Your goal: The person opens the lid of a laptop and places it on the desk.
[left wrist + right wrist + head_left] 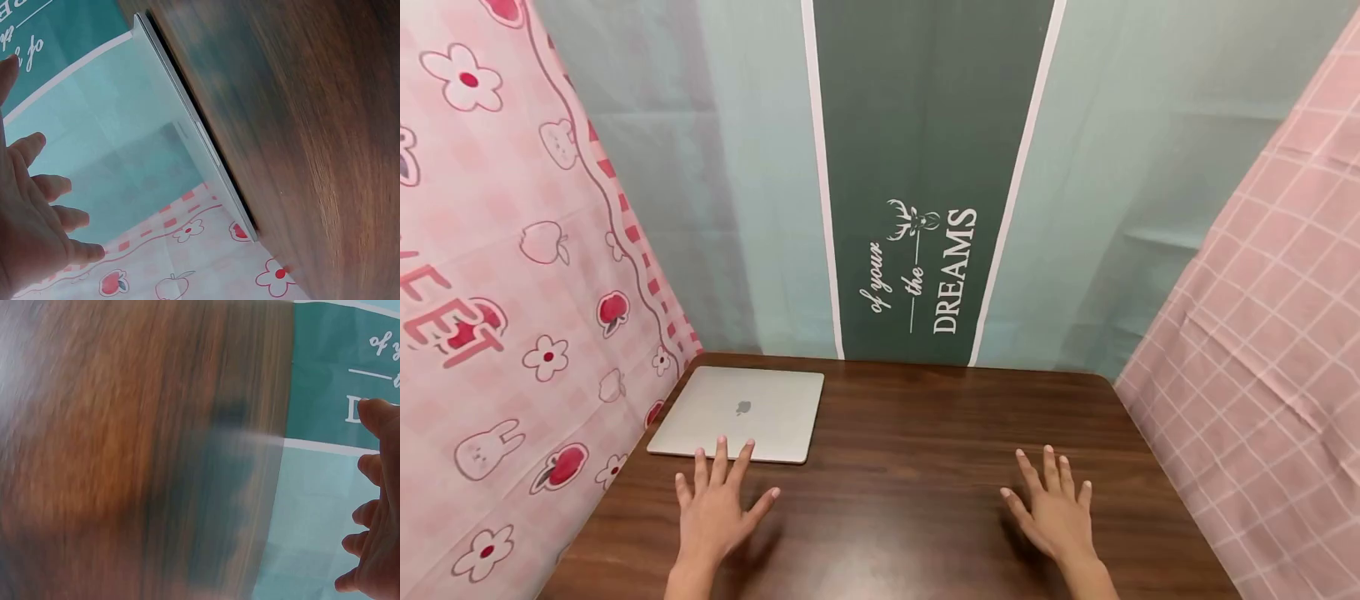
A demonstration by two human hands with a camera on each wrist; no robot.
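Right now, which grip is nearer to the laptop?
Left: the left grip is by the near edge of the laptop; the right grip is farther away, to its right.

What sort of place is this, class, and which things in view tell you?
Probably a curtained-off desk space: a brown wood-grain table, a closed laptop lying on it, and patterned hangings on three sides.

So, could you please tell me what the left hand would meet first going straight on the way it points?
Perhaps the closed silver laptop, next in line; but the left hand looks raised, so it may pass above and meet the pale teal fabric backdrop.
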